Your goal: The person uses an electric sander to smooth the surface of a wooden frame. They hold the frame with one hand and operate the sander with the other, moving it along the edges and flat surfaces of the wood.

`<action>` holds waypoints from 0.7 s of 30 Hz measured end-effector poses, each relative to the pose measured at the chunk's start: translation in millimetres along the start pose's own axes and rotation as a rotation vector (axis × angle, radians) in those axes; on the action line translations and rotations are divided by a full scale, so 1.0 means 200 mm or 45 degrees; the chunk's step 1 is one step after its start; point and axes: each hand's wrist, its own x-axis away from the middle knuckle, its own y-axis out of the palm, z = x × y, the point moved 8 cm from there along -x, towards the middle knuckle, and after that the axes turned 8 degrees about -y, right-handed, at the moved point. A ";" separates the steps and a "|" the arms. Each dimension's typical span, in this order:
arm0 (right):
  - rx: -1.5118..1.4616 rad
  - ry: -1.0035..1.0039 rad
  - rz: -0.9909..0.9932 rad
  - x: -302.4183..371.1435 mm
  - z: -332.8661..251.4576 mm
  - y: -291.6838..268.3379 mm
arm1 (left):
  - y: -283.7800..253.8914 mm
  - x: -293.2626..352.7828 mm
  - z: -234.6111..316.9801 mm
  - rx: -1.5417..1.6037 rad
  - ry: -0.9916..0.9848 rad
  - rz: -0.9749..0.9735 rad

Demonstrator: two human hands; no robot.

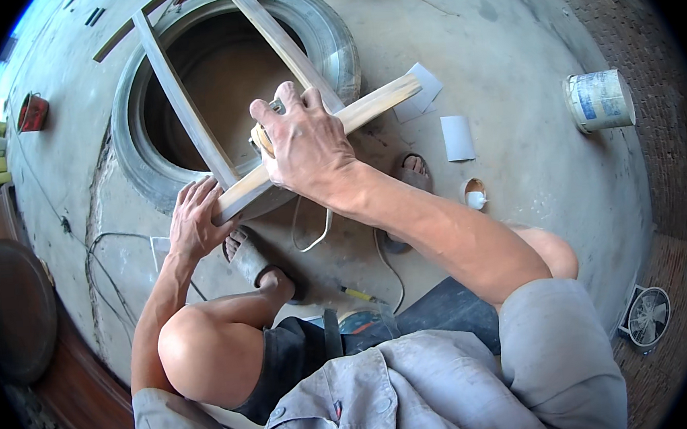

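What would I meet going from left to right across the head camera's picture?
Red bucket → left hand → right hand → rectangular white sheet → whitish bucket.

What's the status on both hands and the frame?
Left hand gripping frame at near end. Right hand on partly hidden tool. Frame across tire. White cord between sandals.

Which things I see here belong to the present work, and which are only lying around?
Seemingly in the work: wooden frame, held by the left hand; tool in the right hand, mostly hidden; tyre underneath.

Seemingly just lying about: red bucket; white bucket; fan.
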 end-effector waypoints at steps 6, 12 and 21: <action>0.220 -0.133 0.013 0.12 0.41 -0.20 | -0.05 0.01 0.03 0.062 0.027 0.061; 0.200 -0.274 -0.153 0.23 0.87 -0.44 | -0.04 -0.01 0.04 0.067 0.051 0.109; -0.089 -0.684 -0.330 0.14 0.19 -0.19 | -0.03 0.03 0.00 0.012 0.030 0.064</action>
